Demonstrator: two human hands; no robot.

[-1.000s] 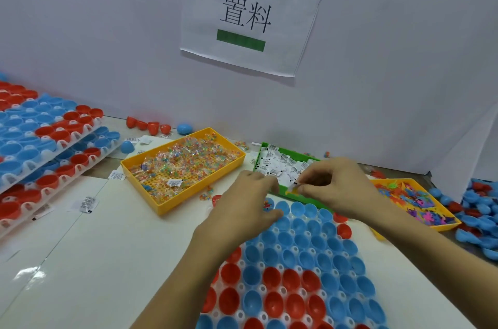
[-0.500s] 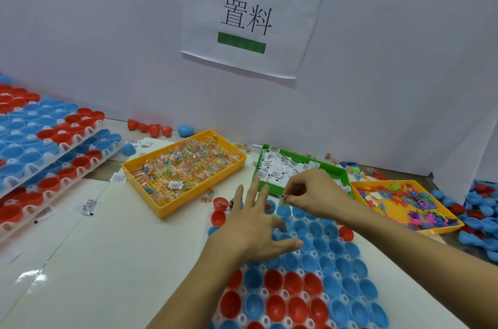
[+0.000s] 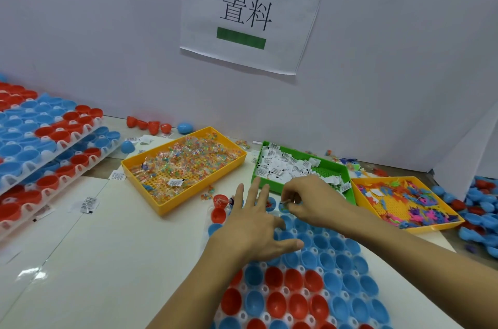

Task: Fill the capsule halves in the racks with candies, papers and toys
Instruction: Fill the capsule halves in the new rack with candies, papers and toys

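Observation:
A white rack of red and blue capsule halves lies in front of me. My left hand lies flat on its far left part, fingers spread and straight. My right hand hovers over the rack's far row and pinches small folded papers at its fingertips. Behind it stands the green tray of white papers. A yellow tray of wrapped candies is to the left, and a yellow tray of coloured toys to the right.
Stacked racks of filled red and blue halves sit at the far left. Loose capsule halves lie by the white wall, and more are heaped at the right edge. Stray papers lie on the white table.
My right hand came back from the green tray to the rack's far row with papers. My left hand opened and spread flat on the rack.

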